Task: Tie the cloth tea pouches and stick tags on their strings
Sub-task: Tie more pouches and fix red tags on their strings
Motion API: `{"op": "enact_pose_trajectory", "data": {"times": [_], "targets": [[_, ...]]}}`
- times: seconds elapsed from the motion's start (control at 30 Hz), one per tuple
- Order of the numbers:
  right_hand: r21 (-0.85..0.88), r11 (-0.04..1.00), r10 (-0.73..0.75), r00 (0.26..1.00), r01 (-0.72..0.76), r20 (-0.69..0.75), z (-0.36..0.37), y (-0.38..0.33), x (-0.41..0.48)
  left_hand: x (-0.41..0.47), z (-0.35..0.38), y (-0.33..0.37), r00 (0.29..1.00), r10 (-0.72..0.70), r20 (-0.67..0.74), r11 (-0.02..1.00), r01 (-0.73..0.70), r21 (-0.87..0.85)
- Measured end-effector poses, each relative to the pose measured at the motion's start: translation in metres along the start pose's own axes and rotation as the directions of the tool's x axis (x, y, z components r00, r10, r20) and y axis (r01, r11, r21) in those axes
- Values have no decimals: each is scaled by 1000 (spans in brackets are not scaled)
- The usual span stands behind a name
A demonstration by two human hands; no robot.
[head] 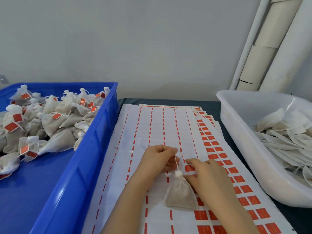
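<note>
A tied white cloth tea pouch [181,194] lies on the sticker sheet [157,125]. Its string [176,163] runs up from the knot to my left hand [157,157], which pinches the string's end with curled fingers. My right hand [208,178] lies beside the pouch on the right, its fingertips on a red tag sticker [189,168] near the string. Whether that sticker is lifted off the sheet I cannot tell.
A blue bin [101,132] on the left holds several tied pouches with red tags. A white tub [239,132] on the right holds several flat untied pouches. More red stickers [253,200] fill the sheet's right columns. Pale pipes [263,48] stand at the back right.
</note>
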State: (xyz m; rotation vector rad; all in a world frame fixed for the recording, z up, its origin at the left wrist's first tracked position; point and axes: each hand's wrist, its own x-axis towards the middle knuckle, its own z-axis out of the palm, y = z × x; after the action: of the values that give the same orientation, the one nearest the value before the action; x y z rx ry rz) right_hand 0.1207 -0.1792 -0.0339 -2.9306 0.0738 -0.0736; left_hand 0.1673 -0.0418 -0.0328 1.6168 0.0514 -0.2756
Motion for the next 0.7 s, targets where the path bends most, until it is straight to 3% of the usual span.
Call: {"op": "enact_pose_trajectory", "data": {"times": [0.23, 0.7], "targets": [[-35, 994, -106, 994, 107, 16, 0, 0, 0, 1, -3, 0, 999, -34, -3, 999, 34, -32], [-32, 991, -123, 988, 127, 96, -5, 0, 3, 0, -3, 0, 999, -37, 17, 999, 38, -28]]}}
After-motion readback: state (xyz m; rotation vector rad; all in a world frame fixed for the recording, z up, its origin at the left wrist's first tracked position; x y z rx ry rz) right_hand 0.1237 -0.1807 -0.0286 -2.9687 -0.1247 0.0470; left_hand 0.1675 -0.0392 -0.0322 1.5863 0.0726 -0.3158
